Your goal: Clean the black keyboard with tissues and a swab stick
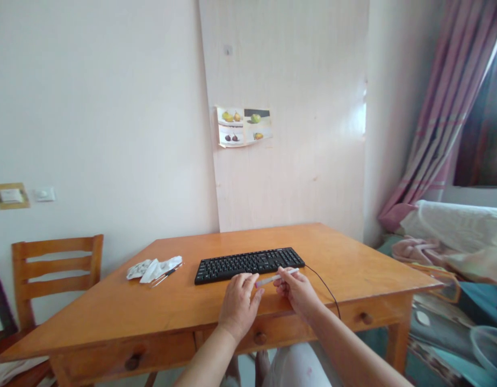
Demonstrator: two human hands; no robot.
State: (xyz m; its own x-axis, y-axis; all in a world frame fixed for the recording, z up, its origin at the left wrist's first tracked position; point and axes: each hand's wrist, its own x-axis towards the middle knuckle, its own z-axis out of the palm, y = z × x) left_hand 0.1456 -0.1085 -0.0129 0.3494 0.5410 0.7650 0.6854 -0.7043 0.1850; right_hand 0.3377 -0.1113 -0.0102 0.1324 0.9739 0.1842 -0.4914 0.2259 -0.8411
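Observation:
A slim white pen-like stick with a purple end is pinched in the fingers of my right hand. It points left, its purple end close to the fingertips of my left hand; whether they touch I cannot tell. The left hand is palm down, fingers stretched out, at the front edge of a black keyboard. Both hands are over the near side of the keyboard, the right one by its right end. The keyboard's black cable runs past my right hand and down over the table edge.
On the wooden table, crumpled white tissues or cloths lie at the left beside several thin sticks. A wooden chair stands at the left. Fruit pictures hang on the panel behind. At the right are piled fabrics.

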